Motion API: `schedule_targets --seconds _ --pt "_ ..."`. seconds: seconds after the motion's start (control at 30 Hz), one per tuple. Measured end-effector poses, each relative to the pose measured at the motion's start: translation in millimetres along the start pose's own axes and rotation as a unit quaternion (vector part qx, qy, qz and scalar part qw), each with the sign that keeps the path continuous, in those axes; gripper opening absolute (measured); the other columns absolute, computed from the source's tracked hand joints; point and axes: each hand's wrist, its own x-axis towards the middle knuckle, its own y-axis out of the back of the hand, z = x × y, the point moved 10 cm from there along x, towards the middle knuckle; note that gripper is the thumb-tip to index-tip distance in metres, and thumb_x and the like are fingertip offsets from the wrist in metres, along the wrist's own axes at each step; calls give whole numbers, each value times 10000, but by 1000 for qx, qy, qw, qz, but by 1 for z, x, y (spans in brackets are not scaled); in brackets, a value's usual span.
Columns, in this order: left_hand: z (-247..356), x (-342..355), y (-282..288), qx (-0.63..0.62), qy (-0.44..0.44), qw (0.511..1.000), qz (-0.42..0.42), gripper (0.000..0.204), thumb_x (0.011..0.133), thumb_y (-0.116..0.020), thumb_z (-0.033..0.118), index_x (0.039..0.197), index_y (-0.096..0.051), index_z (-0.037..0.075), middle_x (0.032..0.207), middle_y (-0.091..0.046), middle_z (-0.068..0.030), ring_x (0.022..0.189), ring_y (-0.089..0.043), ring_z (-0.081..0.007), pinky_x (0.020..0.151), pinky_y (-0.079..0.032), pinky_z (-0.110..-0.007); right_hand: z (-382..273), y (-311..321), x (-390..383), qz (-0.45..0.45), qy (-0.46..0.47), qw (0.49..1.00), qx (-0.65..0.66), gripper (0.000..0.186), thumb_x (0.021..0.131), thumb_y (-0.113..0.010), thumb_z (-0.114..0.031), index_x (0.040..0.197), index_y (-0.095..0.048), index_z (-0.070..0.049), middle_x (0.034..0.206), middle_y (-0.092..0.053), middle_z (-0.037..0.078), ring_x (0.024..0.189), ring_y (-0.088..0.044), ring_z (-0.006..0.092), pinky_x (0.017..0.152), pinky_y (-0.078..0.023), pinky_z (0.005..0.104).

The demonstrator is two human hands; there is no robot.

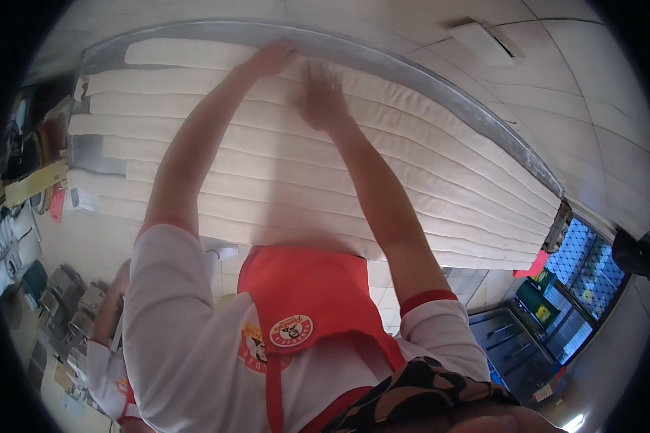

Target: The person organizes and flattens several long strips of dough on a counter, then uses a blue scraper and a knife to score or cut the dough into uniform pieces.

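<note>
Long pale strips of what looks like dough (267, 151) lie side by side in rows along a metal worktable (87, 151). My left hand (274, 58) reaches to the far rows, close to the table's raised back edge; its fingers are smeared by motion and I cannot tell how they are held. Just right of it and a little nearer, my right hand (321, 94) is over the strips, blurred, with its fingers stretched out toward the far edge. Nothing shows in the right hand. Whether its palm touches the strips cannot be made out.
A tiled wall (556, 79) rises behind the table. Another person's arm and white sleeve (108, 361) appear at the lower left, beside metal equipment (65, 289). To the right are a dark metal unit (513, 346) and a window with a lattice (588, 260).
</note>
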Motion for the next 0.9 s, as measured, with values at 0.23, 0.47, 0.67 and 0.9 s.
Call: schedule_targets --seconds 0.23,0.47,0.67,0.9 --pt "97 -7 -13 160 24 983 86 275 997 -615 296 1207 -714 149 1227 -617 -104 1234 -551 -339 1032 -423 -565 52 2 -22 -20 55 995 -86 827 1032 -483 -605 1670 -220 -147 1740 -207 89 1609 -152 345 1285 -130 583" --pt "157 32 -115 144 3 986 83 403 974 -639 392 1303 -679 163 1327 -570 -78 1300 -499 -314 1061 -385 -564 219 31 -141 22 -103 988 -114 726 1054 -480 -527 1654 -289 -167 1737 -224 73 1612 -142 339 1285 -131 578" --pt "240 87 -190 93 9 995 -34 456 970 -632 392 1360 -648 158 1424 -520 -81 1339 -467 -316 1059 -377 -581 261 45 -170 9 -152 985 -80 793 1028 -560 -507 1654 -271 -117 1734 -223 103 1604 -179 350 1277 -157 586" --pt "284 115 -220 100 10 994 -44 506 968 -629 418 1413 -624 178 1424 -519 -64 1345 -462 -312 1067 -376 -575 330 70 -212 25 -213 976 -33 848 1020 -518 -609 1662 -248 -125 1739 -183 139 1598 -189 365 1275 -163 585"
